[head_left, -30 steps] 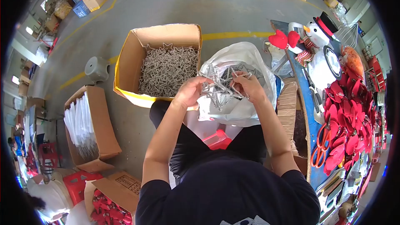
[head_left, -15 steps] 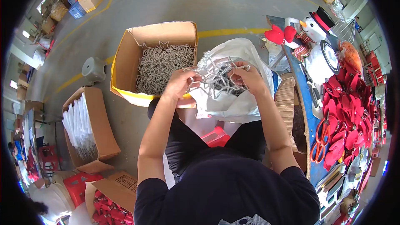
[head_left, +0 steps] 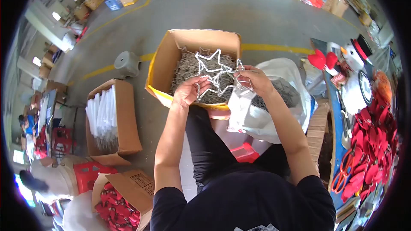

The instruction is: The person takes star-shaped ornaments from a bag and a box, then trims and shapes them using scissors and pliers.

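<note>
Both arms (head_left: pixel 168 137) reach up from the lower frame to the upper-centre box (head_left: pixel 205 37). The left hand (head_left: pixel 186 90) points right, the right hand (head_left: pixel 256 80) left, their fingers (head_left: pixel 202 80) pinching silver stars (head_left: pixel 218 77) mid-frame.

Past the wall of the big box (head_left: pixel 160 73), floor (head_left: pixel 147 117) gave my left grip (head_left: pixel 188 90) passage beside the narrow box (head_left: pixel 126 122); a bag (head_left: pixel 267 126) blocked the near side of my right grip (head_left: pixel 255 79).

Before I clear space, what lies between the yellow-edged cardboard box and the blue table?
In the head view, a white plastic sack, then brown corrugated cardboard.
</note>
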The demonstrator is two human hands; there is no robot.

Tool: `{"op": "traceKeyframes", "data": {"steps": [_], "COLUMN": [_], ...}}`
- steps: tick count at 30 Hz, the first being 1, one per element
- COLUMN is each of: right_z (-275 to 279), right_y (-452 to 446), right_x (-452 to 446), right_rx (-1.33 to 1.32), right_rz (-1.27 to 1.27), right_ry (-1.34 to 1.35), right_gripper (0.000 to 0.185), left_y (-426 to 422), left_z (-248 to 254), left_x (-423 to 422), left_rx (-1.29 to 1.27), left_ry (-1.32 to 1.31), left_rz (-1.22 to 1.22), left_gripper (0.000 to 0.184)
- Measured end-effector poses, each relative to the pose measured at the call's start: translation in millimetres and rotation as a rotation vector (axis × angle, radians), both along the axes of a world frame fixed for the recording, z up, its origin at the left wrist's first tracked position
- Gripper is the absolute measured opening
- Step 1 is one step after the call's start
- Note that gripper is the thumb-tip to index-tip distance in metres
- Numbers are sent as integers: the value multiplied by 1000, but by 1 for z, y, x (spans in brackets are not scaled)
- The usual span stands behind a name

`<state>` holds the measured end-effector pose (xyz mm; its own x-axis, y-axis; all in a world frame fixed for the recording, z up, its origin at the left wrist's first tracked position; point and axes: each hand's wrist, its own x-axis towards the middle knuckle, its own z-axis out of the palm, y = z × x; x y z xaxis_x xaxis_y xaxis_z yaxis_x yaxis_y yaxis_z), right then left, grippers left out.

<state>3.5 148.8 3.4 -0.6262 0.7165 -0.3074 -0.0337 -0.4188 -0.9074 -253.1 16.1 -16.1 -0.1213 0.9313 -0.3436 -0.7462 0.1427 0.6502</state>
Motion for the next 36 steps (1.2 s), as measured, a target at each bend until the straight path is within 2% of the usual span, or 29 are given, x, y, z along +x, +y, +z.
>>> {"op": "traceKeyframes", "data": {"steps": [9,11,15,16,19,23,24,28,31,32,35,36], "right_z": [-26,-32,-26,-33,-30,-13,-14,-17,-20,-25,-2,-5], "right_y": [12,18,19,22,27,25,25,29,27,28,26,31], "right_x": [-78,-86,-99,-104,-107,-106,-108,-111,-116,-119,-118,-117], "right_rx": [-17,17,34,45,92,73,89,73,347,463,442,605], "right_rz": [-5,5,-57,-97,-121,-130,-135,-101,-100,-97,79,36], "right_ry": [119,137,156,161,149,103,85,121,93,110,74,-5], "right_gripper": [26,26,34,41,47,46,44,40,36,32,31,29], "left_y": [-14,-12,-4,-1,8,19,21,28,30,29,32,30], "left_z": [-2,-3,-3,-1,-3,2,0,-4,5,8,19,32], "left_x": [-53,-62,-77,-78,-83,-84,-86,-88,-86,-84,-75,-70], "left_rx": [-15,-1,68,57,94,105,173,191,278,249,197,173], "left_ry": [7,6,-17,-5,29,82,65,220,285,331,671,810], "left_rz": [173,177,118,127,146,175,144,119,-16,-22,-30,8], "left_gripper": [20,21,39,32,31,34,40,51,57,54,43,33]}}
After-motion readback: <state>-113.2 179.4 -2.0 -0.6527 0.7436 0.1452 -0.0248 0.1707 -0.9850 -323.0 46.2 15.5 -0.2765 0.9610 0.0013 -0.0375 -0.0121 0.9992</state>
